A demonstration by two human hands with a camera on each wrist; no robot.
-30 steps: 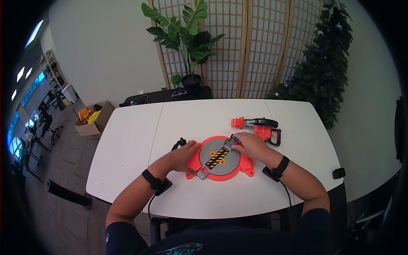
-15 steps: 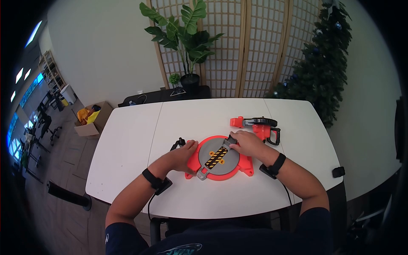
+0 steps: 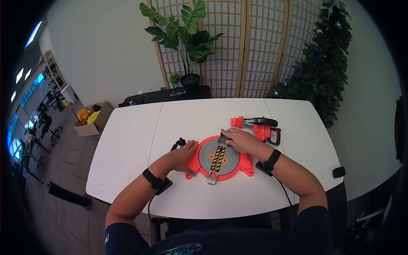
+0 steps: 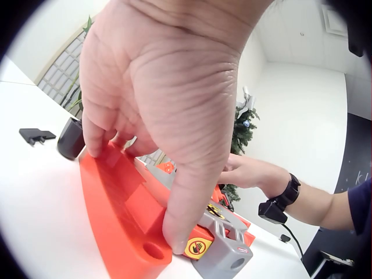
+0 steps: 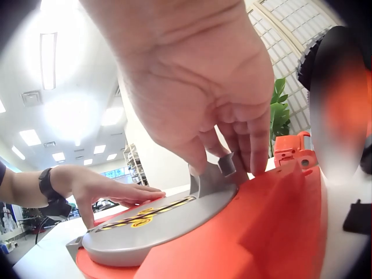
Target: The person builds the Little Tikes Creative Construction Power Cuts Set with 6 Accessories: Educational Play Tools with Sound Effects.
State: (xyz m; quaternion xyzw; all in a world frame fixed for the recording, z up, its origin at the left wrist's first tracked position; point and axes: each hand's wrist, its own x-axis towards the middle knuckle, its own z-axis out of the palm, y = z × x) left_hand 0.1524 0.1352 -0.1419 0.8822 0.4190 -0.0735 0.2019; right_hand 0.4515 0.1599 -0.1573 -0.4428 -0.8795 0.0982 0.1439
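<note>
A red toy mitre saw base (image 3: 245, 165) with a round grey turntable (image 3: 205, 154) sits on the white table in front of me. Across the turntable runs a black-and-yellow striped strip (image 3: 218, 160), and a grey tab (image 3: 212, 180) juts out at the near side. My left hand (image 3: 184, 156) grips the base's left side, thumb at the near end and fingers at the far end. At the turntable's far edge, my right hand (image 3: 241, 141) pinches an upright grey bracket (image 5: 206, 185) between thumb and fingers.
A red and black toy saw head (image 3: 260, 128) lies behind the base on the right. A black part (image 3: 178, 143) stands beside my left hand. One small black object (image 3: 338, 172) is at the table's right edge. On the floor at left stands a cardboard box (image 3: 94, 127).
The turntable has rotated on its base: the bracket and my right hand have swung left, the near tab right. The striped strip now points more nearly straight away. My left hand has stayed put.
</note>
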